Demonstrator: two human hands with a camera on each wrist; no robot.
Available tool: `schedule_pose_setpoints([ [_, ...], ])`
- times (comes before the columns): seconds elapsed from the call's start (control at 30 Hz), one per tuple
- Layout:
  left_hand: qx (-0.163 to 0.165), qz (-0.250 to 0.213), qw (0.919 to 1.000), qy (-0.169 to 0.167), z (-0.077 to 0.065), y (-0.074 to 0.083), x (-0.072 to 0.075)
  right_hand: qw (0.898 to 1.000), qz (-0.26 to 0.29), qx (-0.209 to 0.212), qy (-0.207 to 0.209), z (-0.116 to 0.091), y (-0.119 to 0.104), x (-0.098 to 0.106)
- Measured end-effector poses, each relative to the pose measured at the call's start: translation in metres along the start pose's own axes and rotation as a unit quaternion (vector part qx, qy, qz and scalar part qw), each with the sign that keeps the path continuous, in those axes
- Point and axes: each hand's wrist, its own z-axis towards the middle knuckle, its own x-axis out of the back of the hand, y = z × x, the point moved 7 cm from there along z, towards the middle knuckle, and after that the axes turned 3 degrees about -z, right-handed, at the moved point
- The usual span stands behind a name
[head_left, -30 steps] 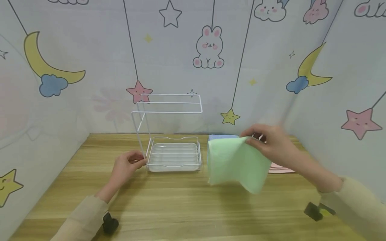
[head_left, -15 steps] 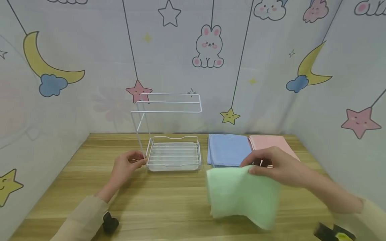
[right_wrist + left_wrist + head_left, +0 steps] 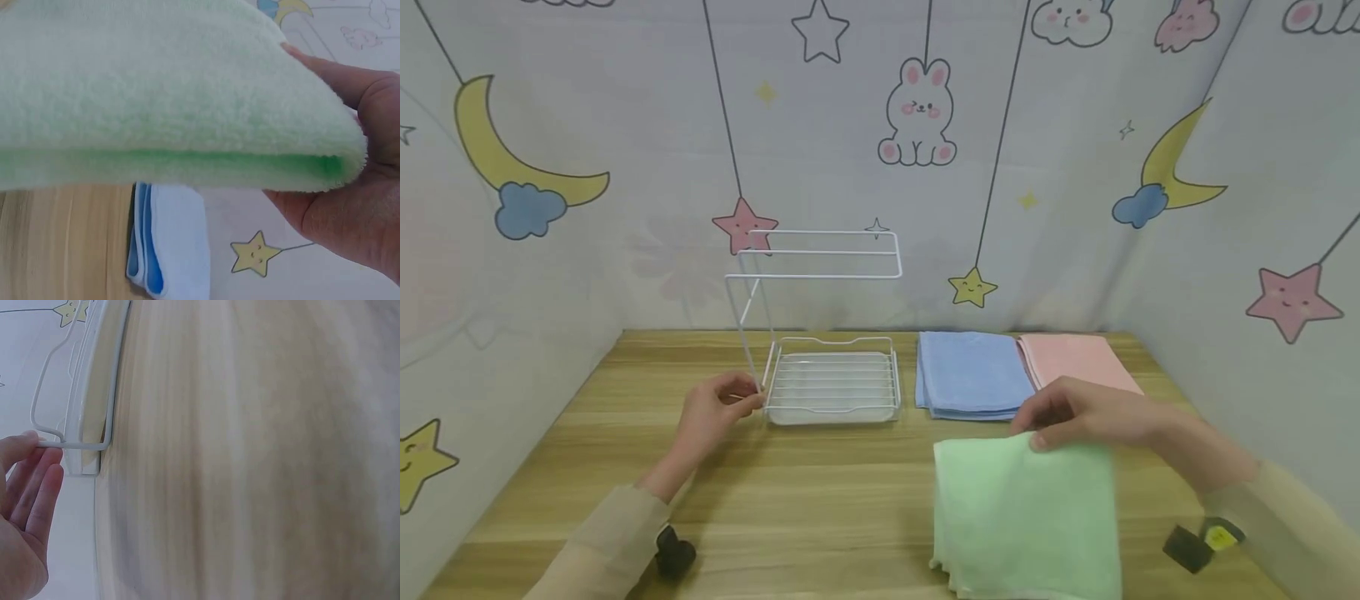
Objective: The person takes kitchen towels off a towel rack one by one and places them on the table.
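My right hand (image 3: 1086,414) pinches the top edge of a folded light green towel (image 3: 1026,517), which hangs toward the front right of the table. In the right wrist view the towel (image 3: 175,94) fills the upper part, thumb and fingers on either side of its fold. My left hand (image 3: 718,417) pinches the lower left corner of a white wire rack (image 3: 831,411). Seen from the left wrist, the thumb and fingertips of that hand (image 3: 28,494) hold the rack's wire (image 3: 75,445). Open rails (image 3: 820,277) stand over the rack's tray base (image 3: 835,387).
A folded blue towel (image 3: 973,375) lies right of the rack, and a folded pink towel (image 3: 1078,362) lies beside it. The wood table (image 3: 805,508) meets a printed cloth backdrop (image 3: 820,150) at the back and sides.
The green towel has come down and toward the front in my right hand, away from over the blue and pink towels. My left hand stays at the rack.
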Motion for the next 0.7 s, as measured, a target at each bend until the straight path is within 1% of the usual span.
schedule_pose_setpoints([
  [0.1, -0.001, 0.000, 1.0000, 0.001, 0.000, 0.000, 0.001, 1.000, 0.000, 0.010, -0.020, 0.006, 0.018, 0.006],
  [0.17, 0.000, -0.003, 1.0000, 0.000, -0.001, 0.000, 0.001, 1.000, 0.001, 0.006, -0.029, 0.010, 0.031, 0.010],
  [0.23, 0.004, -0.009, 0.9999, -0.001, -0.001, 0.001, 0.002, 0.999, 0.003, -0.015, -0.028, 0.014, 0.044, 0.015],
  [0.33, 0.012, -0.018, 0.9998, -0.003, -0.001, 0.000, 0.001, 0.998, 0.009, -0.058, -0.023, 0.021, 0.064, 0.021],
  [0.53, 0.025, -0.024, 0.9994, -0.003, 0.001, -0.005, 0.001, 0.991, 0.022, -0.132, -0.011, 0.033, 0.095, 0.028],
  [0.7, 0.025, -0.019, 0.9995, -0.003, 0.002, -0.004, 0.001, 0.986, 0.024, -0.167, -0.001, 0.041, 0.112, 0.031],
])
